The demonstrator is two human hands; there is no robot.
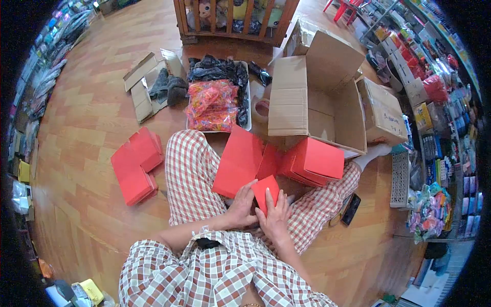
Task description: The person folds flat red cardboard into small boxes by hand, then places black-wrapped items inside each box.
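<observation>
A partly unfolded red cardboard box (238,161) lies in front of me between my legs, one wide panel spread to the left. A small red flap (266,192) of card stands up nearest me. My left hand (242,209) grips the card at the flap's left edge, with fingertips at the large panel. My right hand (275,217) holds the flap from the right, fingers laid along its face. Just beyond, a stack of folded red boxes (316,162) rests by my right leg. Another stack of red card pieces (134,166) lies on the floor to the left.
A white tray (249,110) holds bags of colourful small items and black packets. Behind the stack stands an open cardboard carton (289,97), with a closed carton (382,112) beside it. A phone (351,210) lies right of my leg. Stocked shelves (434,128) line the right side.
</observation>
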